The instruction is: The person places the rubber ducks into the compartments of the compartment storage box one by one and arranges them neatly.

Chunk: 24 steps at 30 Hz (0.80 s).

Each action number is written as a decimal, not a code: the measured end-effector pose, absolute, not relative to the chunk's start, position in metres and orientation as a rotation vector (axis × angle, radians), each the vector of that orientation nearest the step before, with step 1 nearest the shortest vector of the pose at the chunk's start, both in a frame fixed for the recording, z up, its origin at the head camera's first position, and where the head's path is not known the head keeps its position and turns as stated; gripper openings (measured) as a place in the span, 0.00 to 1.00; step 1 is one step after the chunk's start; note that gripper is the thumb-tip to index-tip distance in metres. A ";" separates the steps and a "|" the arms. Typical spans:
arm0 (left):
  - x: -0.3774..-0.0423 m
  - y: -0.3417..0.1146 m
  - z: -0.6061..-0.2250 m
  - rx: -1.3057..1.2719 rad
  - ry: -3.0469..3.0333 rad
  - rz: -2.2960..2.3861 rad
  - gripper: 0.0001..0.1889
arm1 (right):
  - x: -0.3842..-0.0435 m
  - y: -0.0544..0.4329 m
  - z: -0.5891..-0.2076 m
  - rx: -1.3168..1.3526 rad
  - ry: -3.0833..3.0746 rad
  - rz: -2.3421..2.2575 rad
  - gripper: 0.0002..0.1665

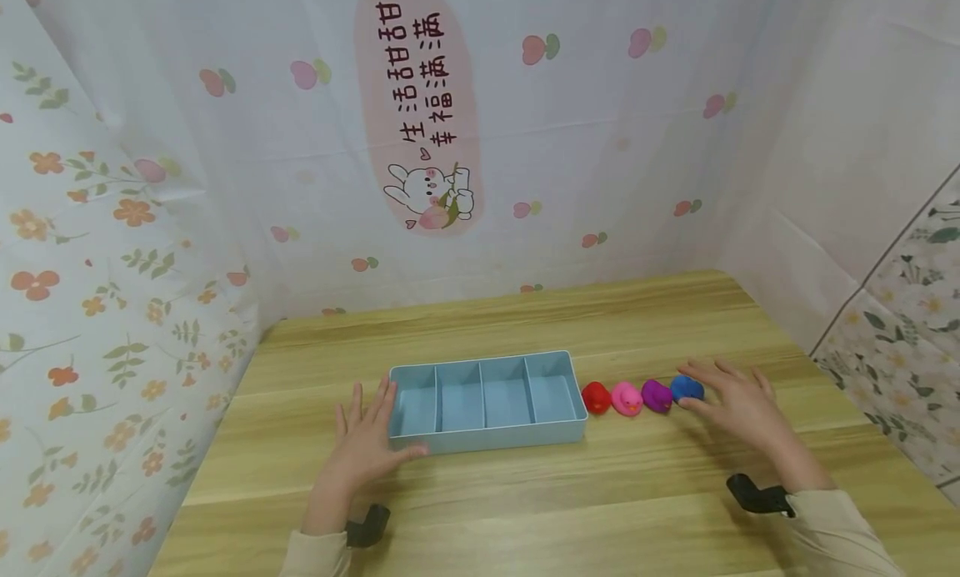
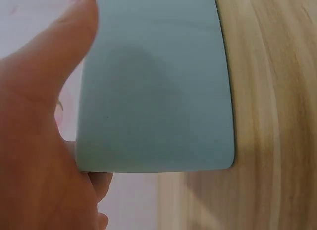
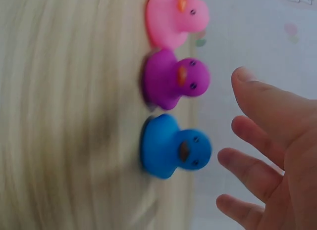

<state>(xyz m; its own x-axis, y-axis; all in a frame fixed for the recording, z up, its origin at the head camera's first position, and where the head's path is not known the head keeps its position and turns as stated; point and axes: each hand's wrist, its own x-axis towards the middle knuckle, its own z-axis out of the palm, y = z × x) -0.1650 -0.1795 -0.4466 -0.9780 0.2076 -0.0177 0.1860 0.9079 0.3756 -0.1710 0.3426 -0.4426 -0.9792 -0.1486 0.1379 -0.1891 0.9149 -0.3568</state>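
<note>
A light blue tray (image 1: 491,439) with several compartments in a row lies on the table. My left hand (image 1: 362,445) rests at its left end, fingers spread along the end wall and the thumb by the front wall; the left wrist view shows the thumb near the rim. To the tray's right is a row of small rubber ducks: a red duck (image 1: 596,398), a pink duck (image 1: 627,400), a purple duck (image 1: 657,397) and a blue duck (image 1: 686,388). Over the blue duck my right hand (image 1: 742,406) hovers with fingers apart, not touching it in the right wrist view.
The wood-grain table (image 1: 480,510) carries the tray and ducks. Printed cloth (image 1: 570,177) hangs behind it, and more cloth stands at the left and right sides. A black wrist mount (image 1: 367,527) sits on the left wrist, another (image 1: 757,495) on the right.
</note>
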 end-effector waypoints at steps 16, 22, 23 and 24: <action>-0.163 -0.182 -0.459 0.350 3.088 0.648 0.51 | -0.181 0.364 -0.471 0.261 -2.904 0.674 0.33; -0.163 -0.180 -0.460 0.349 3.105 0.679 0.51 | -0.185 0.370 -0.478 0.284 -2.878 0.735 0.33; -0.163 -0.180 -0.461 0.348 3.107 0.683 0.51 | -0.186 0.370 -0.480 0.292 -2.871 0.741 0.33; -0.164 -0.180 -0.461 0.346 3.107 0.681 0.51 | -0.187 0.371 -0.481 0.300 -2.864 0.746 0.32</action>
<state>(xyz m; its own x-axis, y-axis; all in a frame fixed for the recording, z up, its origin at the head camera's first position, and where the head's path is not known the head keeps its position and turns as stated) -0.1637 -0.1804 -0.4612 -0.9750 0.1972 0.1022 0.2219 0.8862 0.4067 -0.1866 0.3708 -0.4808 -0.9659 -0.1513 0.2099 -0.2345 0.8549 -0.4628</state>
